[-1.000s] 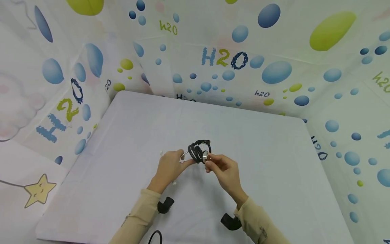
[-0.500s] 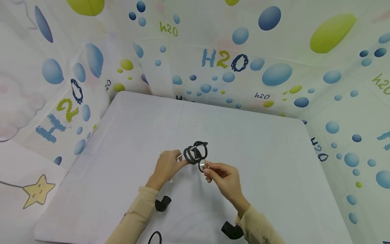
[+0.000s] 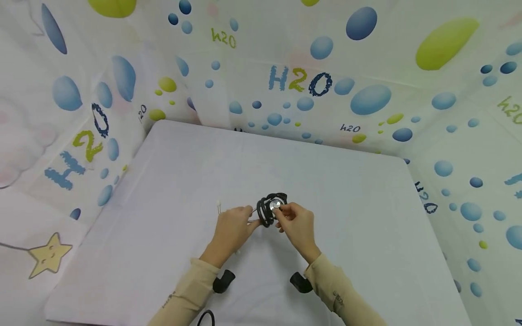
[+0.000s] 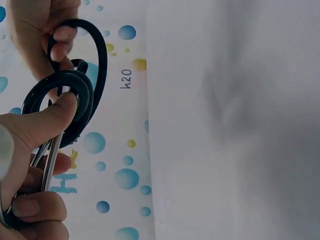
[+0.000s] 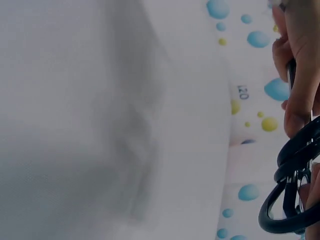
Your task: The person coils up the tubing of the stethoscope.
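Note:
A stethoscope with black tubing (image 3: 263,213), wound into a coil round its metal ear tubes, is held above the white table. My left hand (image 3: 232,228) grips the metal ear tubes (image 4: 51,162); its thumb lies on the coil in the left wrist view. One pale ear tip (image 3: 219,203) sticks out beyond that hand. My right hand (image 3: 299,224) pinches the round silver chest piece (image 3: 275,203) against the coil's right side. In the right wrist view, loops of the black tubing (image 5: 295,160) show at the right edge, with the chest piece hidden.
The white table (image 3: 346,190) spreads under both hands. Behind it and at its sides hang white sheets (image 3: 253,50) printed with drops. Black curved pieces (image 3: 224,281) sit beside both sleeves, and a black cable loop (image 3: 206,315) shows at the bottom edge.
The right hand has lowered the chest piece away from the coil, then raised it back against the coil, its round face now showing. Both hands and the coil have shifted slightly.

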`<state>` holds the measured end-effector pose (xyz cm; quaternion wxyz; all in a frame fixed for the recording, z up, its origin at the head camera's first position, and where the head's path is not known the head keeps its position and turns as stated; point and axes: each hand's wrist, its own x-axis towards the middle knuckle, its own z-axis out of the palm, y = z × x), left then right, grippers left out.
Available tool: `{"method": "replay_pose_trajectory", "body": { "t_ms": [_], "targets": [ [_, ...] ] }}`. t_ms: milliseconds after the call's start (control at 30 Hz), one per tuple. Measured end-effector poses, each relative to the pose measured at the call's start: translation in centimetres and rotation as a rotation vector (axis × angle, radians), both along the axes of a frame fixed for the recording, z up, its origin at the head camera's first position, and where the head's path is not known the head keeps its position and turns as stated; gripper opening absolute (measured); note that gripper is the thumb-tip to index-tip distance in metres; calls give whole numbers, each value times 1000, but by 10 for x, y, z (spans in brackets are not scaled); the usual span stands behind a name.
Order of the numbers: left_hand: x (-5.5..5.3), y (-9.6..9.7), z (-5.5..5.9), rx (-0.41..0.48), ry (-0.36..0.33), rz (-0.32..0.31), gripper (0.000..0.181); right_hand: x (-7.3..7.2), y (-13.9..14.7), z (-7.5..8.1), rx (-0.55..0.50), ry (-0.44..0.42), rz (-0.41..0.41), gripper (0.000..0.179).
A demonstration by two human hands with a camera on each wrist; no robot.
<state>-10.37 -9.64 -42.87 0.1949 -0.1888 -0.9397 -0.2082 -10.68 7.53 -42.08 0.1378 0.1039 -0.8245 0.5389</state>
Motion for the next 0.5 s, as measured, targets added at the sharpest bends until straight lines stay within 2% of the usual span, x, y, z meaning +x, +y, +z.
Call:
{"method": "replay_pose_trajectory", "body": {
  "t_ms": [133, 367, 500],
  "targets": [
    [1, 4, -1, -16, 18, -13, 39, -3, 0, -3, 65, 33, -33, 9],
    [1, 8, -7, -14, 35, -4, 42, -1, -7, -2, 360, 127, -112, 8],
    [1, 9, -8, 20, 49, 5, 39, 4, -11, -3, 459, 213, -122, 5]
  ]
}}
